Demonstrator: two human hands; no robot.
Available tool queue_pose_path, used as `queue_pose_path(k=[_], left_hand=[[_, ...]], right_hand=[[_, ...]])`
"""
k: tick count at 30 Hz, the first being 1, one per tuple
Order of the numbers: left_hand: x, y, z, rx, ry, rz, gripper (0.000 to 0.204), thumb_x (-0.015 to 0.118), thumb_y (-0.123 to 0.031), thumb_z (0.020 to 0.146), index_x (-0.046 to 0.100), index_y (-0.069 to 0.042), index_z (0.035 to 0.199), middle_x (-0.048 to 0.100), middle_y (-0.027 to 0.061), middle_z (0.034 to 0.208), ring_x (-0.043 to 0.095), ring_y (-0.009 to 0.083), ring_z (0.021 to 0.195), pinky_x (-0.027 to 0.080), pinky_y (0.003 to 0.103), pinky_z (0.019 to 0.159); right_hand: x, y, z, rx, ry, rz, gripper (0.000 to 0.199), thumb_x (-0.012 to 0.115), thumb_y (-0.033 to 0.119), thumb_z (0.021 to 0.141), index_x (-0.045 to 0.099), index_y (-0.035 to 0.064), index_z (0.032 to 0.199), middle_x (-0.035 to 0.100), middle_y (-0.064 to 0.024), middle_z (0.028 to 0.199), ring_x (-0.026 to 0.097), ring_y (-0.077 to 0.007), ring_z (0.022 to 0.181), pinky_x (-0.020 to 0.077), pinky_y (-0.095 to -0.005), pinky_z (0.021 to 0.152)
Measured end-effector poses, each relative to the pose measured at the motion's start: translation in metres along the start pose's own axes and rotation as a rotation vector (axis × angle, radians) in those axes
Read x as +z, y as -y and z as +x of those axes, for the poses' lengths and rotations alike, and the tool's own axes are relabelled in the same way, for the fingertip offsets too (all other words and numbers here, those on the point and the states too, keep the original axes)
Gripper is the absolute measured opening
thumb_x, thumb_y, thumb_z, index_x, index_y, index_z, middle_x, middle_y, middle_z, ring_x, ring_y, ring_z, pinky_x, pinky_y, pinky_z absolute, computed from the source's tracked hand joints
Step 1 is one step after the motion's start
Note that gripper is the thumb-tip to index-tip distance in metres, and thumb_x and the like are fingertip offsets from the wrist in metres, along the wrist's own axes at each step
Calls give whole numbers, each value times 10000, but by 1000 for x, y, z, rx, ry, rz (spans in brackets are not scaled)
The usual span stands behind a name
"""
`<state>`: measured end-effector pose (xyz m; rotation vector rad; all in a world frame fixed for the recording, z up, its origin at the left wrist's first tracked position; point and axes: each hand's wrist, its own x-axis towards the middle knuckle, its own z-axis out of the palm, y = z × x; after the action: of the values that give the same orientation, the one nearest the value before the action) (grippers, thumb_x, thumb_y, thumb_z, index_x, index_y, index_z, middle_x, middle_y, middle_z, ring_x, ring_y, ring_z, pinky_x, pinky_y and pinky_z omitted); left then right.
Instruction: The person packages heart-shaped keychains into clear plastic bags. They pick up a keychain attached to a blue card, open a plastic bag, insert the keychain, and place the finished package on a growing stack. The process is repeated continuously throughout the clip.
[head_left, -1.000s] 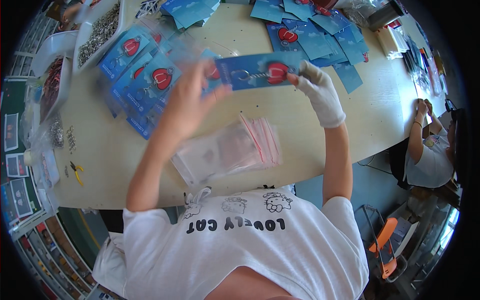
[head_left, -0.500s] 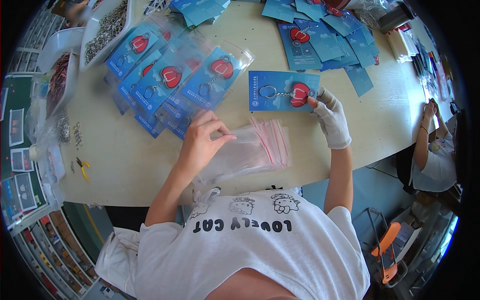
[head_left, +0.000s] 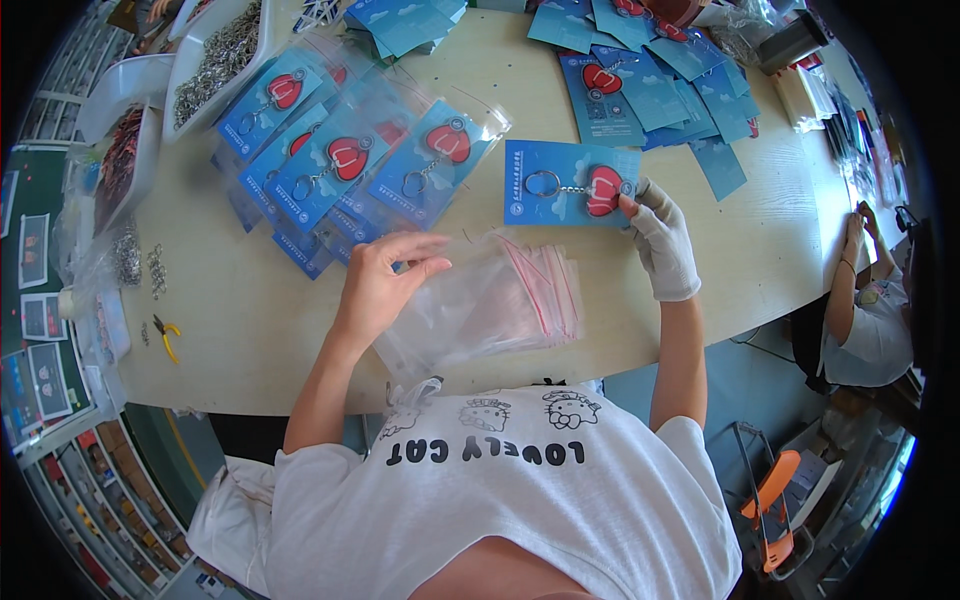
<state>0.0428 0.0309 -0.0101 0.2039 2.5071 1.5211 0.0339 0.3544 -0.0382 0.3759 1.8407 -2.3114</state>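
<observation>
My right hand [head_left: 660,245], in a white glove, holds a blue card with a red heart keychain [head_left: 568,185] by its right edge, flat over the table. My bare left hand [head_left: 385,280] rests on a stack of clear zip bags with red seal strips [head_left: 495,305] near the table's front edge, fingers pinching the top bag. To the left of the card lies a pile of bagged keychain cards [head_left: 340,160].
Loose blue cards [head_left: 650,75] spread over the far right of the table [head_left: 250,330]. White trays of metal rings [head_left: 215,50] and red parts [head_left: 120,160] stand at the left. Yellow-handled pliers [head_left: 165,335] lie near the left edge. Another person [head_left: 865,320] sits at the right.
My left hand left the card and came down onto the stack of clear bags. My right hand lowered the keychain card toward the table and now holds it alone.
</observation>
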Motion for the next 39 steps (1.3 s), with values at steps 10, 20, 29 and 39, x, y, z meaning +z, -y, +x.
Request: queue_pose_path(k=[10, 20, 29, 39], left_hand=[[-11, 5, 9, -57, 160, -148, 334, 764, -49, 750, 585, 5, 1026, 692, 33, 738, 584, 47, 764, 423, 201, 706], [2, 0, 13, -109, 207, -391, 288, 767, -50, 766, 568, -16, 971, 684, 39, 741, 558, 29, 707, 411, 196, 657], [7, -11, 26, -42, 171, -275, 267, 775, -61, 770, 565, -27, 930, 651, 2, 673, 472, -15, 616, 332, 173, 544], [18, -28, 27, -38, 326, -359, 213, 723, -8, 800, 574, -12, 952, 674, 44, 745, 617, 66, 668, 468, 198, 611]], right_hand=[[28, 20, 3, -7, 159, -148, 266, 614, 143, 846, 612, 19, 1081, 613, 19, 913, 496, -46, 772, 387, -199, 707], [33, 43, 2, 4, 393, -411, 310, 605, 80, 843, 583, -46, 1125, 642, -38, 947, 571, -107, 834, 464, -274, 773], [84, 25, -12, 0, 263, -368, 281, 607, -55, 803, 579, -54, 1083, 672, -99, 905, 645, -112, 818, 509, -254, 727], [87, 4, -27, -496, 589, -579, 141, 662, 29, 728, 689, -5, 863, 667, -107, 942, 624, -146, 871, 500, -299, 765]])
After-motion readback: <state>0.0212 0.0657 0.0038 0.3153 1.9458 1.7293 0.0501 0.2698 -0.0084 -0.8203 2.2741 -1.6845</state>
